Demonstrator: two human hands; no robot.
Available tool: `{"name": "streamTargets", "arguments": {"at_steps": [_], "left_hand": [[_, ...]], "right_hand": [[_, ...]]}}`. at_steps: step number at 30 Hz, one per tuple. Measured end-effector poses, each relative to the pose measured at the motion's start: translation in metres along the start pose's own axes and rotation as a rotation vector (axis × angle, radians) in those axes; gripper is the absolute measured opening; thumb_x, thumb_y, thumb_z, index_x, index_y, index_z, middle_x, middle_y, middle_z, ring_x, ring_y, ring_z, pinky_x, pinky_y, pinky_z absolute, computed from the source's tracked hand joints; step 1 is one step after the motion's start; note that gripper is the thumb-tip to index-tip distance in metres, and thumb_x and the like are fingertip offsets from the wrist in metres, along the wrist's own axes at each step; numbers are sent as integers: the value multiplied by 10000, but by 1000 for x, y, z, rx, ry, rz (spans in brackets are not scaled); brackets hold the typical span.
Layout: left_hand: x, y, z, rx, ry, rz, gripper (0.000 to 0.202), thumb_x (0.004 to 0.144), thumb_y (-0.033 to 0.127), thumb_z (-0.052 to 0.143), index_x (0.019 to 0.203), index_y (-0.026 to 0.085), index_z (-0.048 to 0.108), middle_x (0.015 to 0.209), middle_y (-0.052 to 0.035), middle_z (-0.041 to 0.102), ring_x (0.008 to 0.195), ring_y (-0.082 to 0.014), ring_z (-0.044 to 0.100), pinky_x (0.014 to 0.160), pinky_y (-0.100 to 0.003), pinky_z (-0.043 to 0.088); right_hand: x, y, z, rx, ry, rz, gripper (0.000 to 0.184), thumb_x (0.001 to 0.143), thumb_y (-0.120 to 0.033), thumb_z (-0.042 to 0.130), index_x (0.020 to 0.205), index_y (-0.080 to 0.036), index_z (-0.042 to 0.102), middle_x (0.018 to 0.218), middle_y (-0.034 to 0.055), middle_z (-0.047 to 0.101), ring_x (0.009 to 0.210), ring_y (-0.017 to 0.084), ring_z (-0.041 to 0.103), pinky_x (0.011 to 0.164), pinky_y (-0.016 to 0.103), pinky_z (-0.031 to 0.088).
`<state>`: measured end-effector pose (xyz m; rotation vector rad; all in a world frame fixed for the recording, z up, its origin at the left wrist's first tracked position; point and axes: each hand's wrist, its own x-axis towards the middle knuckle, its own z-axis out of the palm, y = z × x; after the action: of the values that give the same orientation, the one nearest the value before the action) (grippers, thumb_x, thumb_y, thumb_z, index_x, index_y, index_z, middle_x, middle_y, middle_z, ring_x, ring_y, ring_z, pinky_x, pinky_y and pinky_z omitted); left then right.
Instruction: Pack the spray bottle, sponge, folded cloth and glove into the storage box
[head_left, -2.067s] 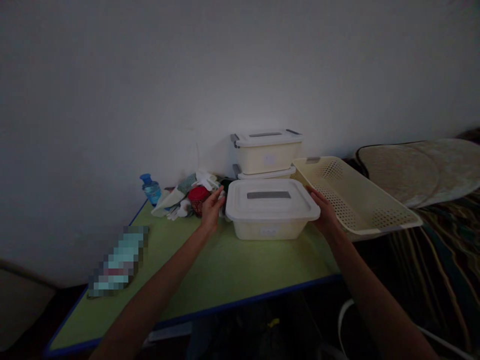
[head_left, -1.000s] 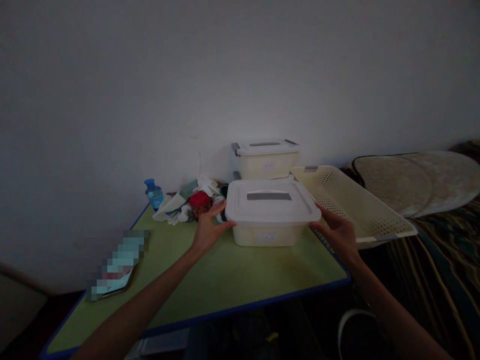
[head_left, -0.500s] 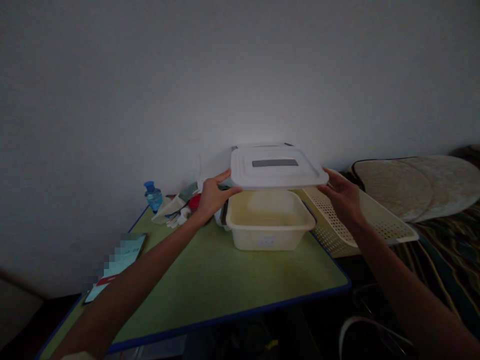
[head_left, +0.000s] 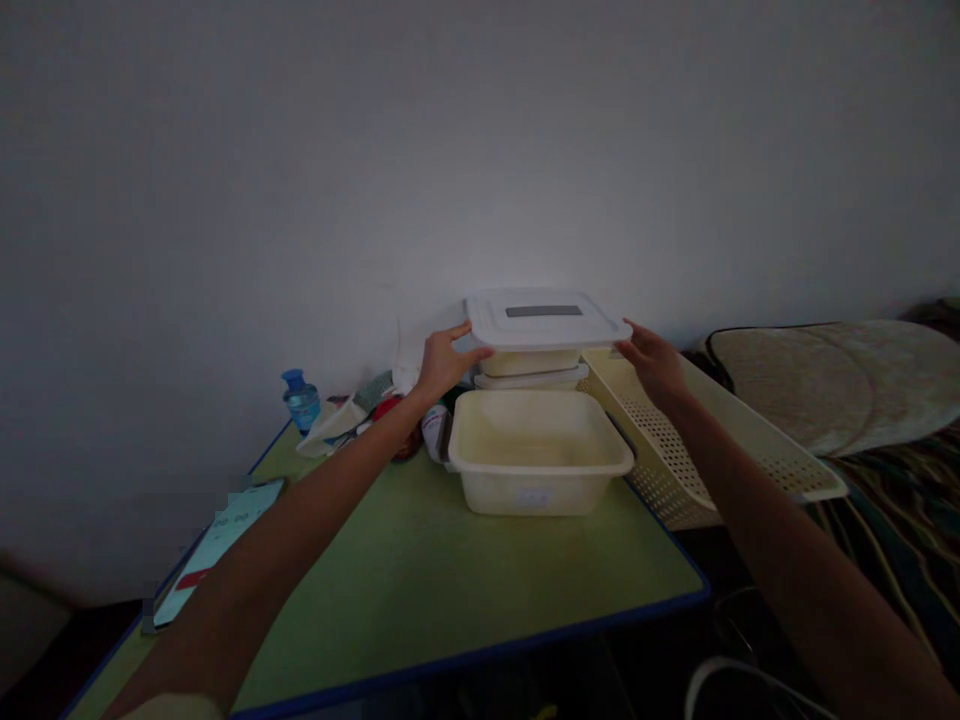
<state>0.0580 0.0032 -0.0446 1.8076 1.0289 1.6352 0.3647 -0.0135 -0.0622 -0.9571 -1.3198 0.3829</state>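
Observation:
Between my two hands is a white rectangular lid [head_left: 547,328] with a grey strip on top. My left hand [head_left: 448,362] grips its left edge, thumb toward the near corner. At the right edge, my right hand [head_left: 654,360] pinches the lid. The lid is over a stack of cream storage boxes [head_left: 531,362] near the wall; whether it rests on them I cannot tell. In front of the stack, an uncovered cream plastic box [head_left: 536,490] with dark side handles sits on the green table [head_left: 450,600].
To the right stands a long cream perforated basket [head_left: 667,450], with a rolled beige cushion [head_left: 832,385] beyond it. A blue bottle [head_left: 301,400], cloths [head_left: 336,420] and a white container [head_left: 435,430] lie on the left. A phone [head_left: 217,550] lies near the left table edge.
Both hands have carried the lid back toward the wall, from above the front box to over the stacked boxes. The view has shifted slightly.

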Motion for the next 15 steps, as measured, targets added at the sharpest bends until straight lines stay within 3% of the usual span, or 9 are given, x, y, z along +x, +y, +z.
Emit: {"name": "streamTargets", "arguments": {"at_steps": [4, 15], "left_hand": [[15, 1, 5, 77, 1, -4, 485, 516, 252, 793, 963, 100, 679, 1099, -103, 647, 1093, -261, 550, 1010, -367, 347], [41, -13, 8, 212, -71, 105, 308, 624, 313, 715, 840, 95, 690, 915, -66, 699, 918, -220, 617, 876, -321, 426]], "right_hand": [[17, 10, 2, -19, -7, -12, 454, 669, -405, 659, 1074, -204, 615, 1051, 42, 662, 1015, 213, 581, 891, 375, 456], [56, 31, 11, -66, -60, 27, 452, 652, -485, 653, 1018, -221, 637, 926, 10, 670, 879, 176, 597, 752, 294, 494]]}}
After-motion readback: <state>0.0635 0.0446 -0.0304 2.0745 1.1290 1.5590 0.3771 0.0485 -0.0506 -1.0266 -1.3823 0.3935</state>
